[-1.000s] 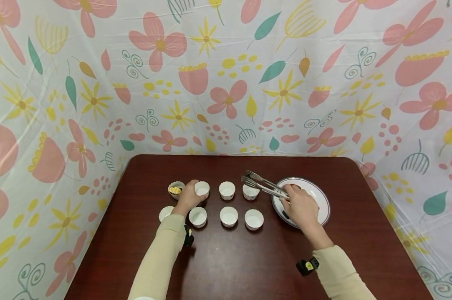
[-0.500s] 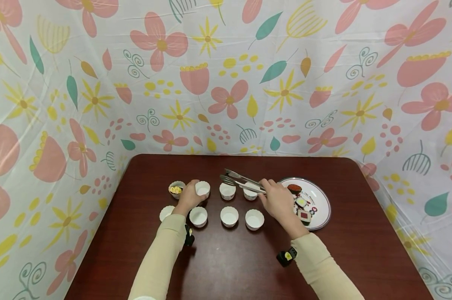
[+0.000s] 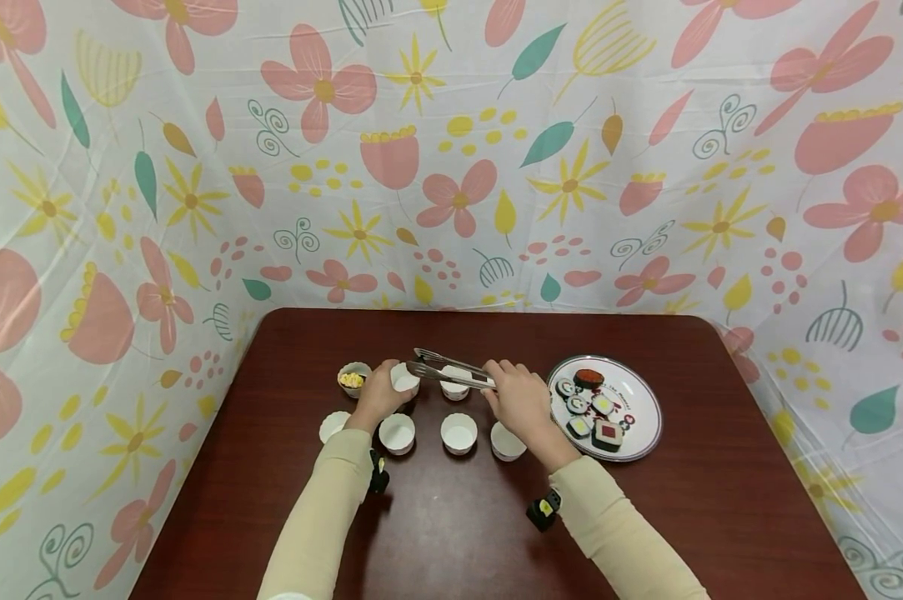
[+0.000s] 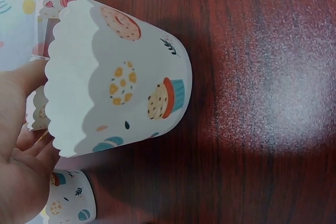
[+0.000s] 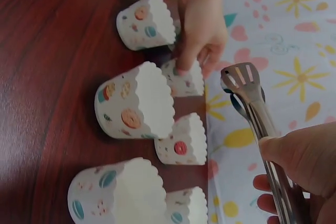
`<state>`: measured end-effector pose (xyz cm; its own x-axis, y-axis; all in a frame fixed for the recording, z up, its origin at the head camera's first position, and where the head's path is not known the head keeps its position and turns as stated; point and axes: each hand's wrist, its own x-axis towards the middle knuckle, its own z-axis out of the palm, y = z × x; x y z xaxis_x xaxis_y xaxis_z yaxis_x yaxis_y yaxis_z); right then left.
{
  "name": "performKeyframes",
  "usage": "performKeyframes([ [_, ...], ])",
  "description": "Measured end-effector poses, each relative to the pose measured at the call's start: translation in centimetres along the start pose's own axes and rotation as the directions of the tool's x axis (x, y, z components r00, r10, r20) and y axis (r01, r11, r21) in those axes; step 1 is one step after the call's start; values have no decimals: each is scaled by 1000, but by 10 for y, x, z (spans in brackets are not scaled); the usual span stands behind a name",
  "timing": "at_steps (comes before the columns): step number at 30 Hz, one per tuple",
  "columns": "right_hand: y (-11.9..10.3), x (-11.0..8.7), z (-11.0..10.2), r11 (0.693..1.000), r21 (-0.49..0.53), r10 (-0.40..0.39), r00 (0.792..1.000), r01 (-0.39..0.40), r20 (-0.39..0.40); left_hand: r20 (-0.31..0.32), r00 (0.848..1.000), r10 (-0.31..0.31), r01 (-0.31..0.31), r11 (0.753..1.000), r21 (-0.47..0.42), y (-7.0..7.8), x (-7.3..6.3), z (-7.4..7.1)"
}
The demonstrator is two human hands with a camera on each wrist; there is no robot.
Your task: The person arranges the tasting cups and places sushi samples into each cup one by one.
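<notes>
In the head view my left hand (image 3: pixel 377 393) holds a scalloped white paper baking cup (image 3: pixel 403 377) in the back row, fingers and thumb at its sides. The right wrist view shows that hand (image 5: pixel 203 30) on the cup (image 5: pixel 185 83) from the other side. My right hand (image 3: pixel 522 402) grips metal tongs (image 3: pixel 451 377), whose heads point left and overlap the held cup's right side from above. In the right wrist view the tongs' slotted heads (image 5: pixel 242 80) lie close together; I cannot tell whether anything sits between them.
Several more baking cups (image 3: pixel 459 433) stand in two rows. The back left cup holds yellow pieces (image 3: pixel 351 380). At right, a round white plate (image 3: pixel 639 392) carries several sushi pieces (image 3: pixel 607 433). Floral cloth (image 3: pixel 451 200) hangs behind the dark wooden table (image 3: pixel 436 525).
My right hand has carried the tongs leftward from over the plate to the cups, uncovering the sushi. My left hand has stayed at its cup.
</notes>
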<state>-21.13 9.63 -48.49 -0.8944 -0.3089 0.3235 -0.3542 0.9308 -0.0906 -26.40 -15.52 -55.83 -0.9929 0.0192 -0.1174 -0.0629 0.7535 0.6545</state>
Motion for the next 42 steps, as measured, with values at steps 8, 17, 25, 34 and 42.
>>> performKeyframes([
  [8,-11,6,10,1000,0,5,1000,-5,30,-14,1000,13,-13,1000,-22,1,-1,0],
  [17,-18,6,16,1000,-4,11,995,-11,95,-12,1000,4,-4,999,-38,2,-3,0],
  [25,-19,7,20,1000,-5,14,996,-13,92,-13,1000,-2,1,999,-41,2,-3,0],
  [34,-19,8,25,1000,11,-4,997,3,71,-19,1000,2,-2,999,-37,1,-3,0],
  [42,-18,6,28,1000,9,9,996,-10,90,-12,1000,0,0,1000,-30,1,-2,-1],
])
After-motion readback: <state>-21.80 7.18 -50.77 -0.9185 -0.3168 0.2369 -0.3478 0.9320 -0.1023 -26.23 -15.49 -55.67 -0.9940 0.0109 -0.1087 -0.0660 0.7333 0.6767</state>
